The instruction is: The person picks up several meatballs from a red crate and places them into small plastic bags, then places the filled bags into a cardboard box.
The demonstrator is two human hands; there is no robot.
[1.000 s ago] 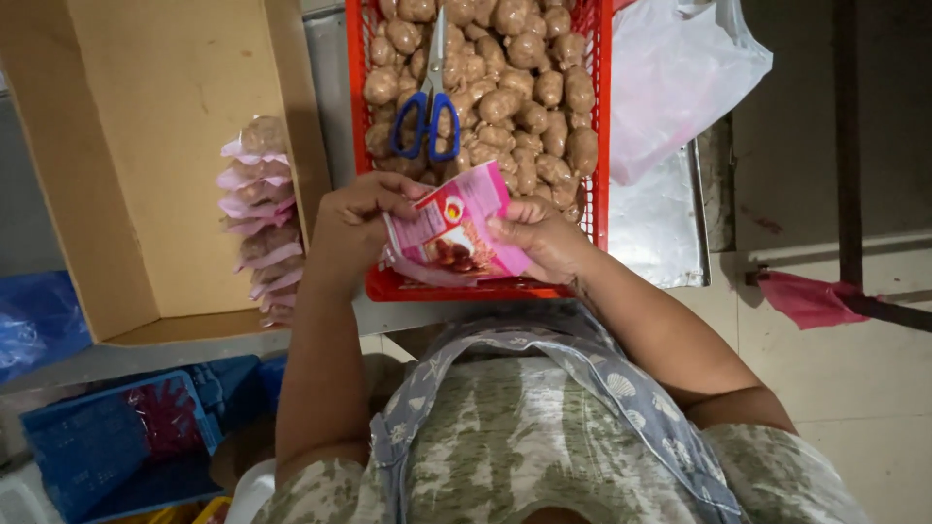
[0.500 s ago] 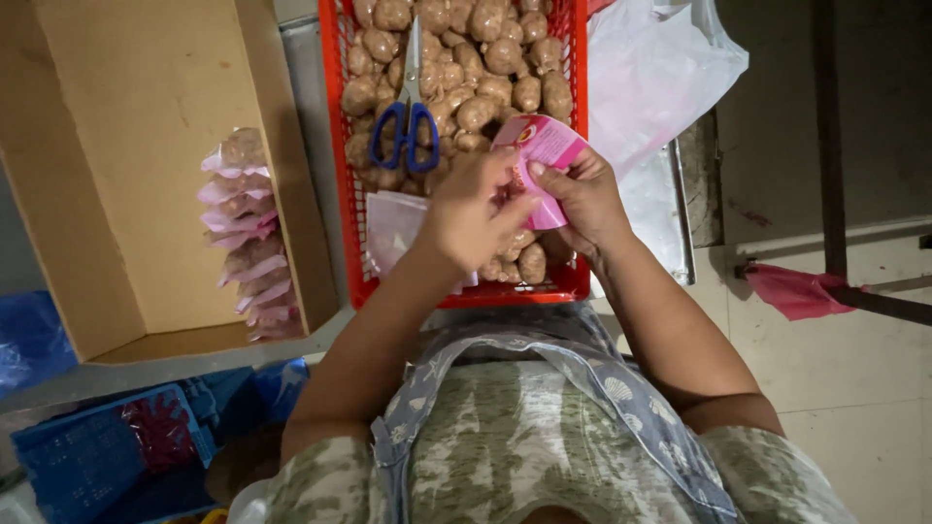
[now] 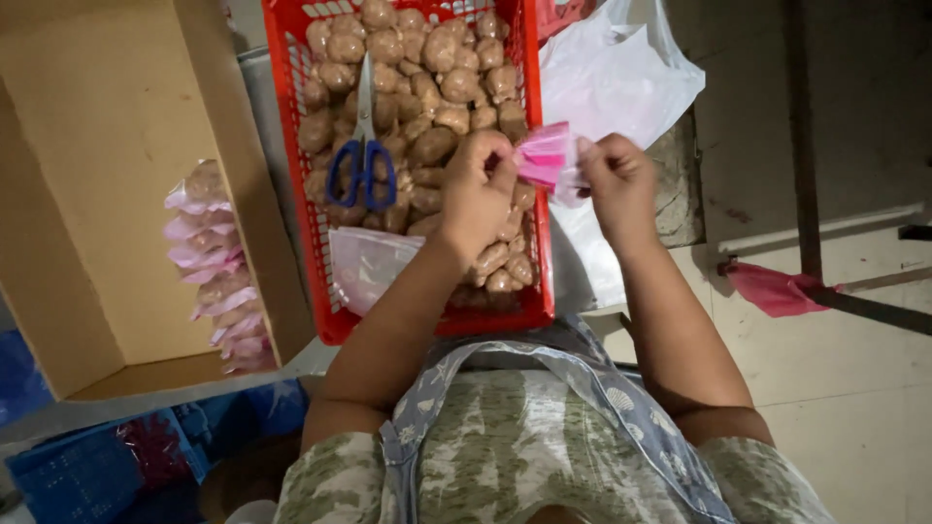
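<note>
my left hand (image 3: 478, 192) fingers pinched on left edge of pink bag (image 3: 546, 158) | my right hand (image 3: 617, 181) fingers gripping its right edge | bag held between both hands, above right rim of red basket (image 3: 532, 116) of brown lumps | scissors (image 3: 361, 147) lying in basket

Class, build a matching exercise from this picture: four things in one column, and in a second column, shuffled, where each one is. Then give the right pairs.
Things
1. scissors
2. small pink bag
3. stack of filled pink bags
4. pink cloth

Places
A. on the floor at the right
B. lying on the brown lumps in the red basket
C. inside the cardboard box
D. held between the left hand and the right hand

Pairs: 1-B, 2-D, 3-C, 4-A
</note>
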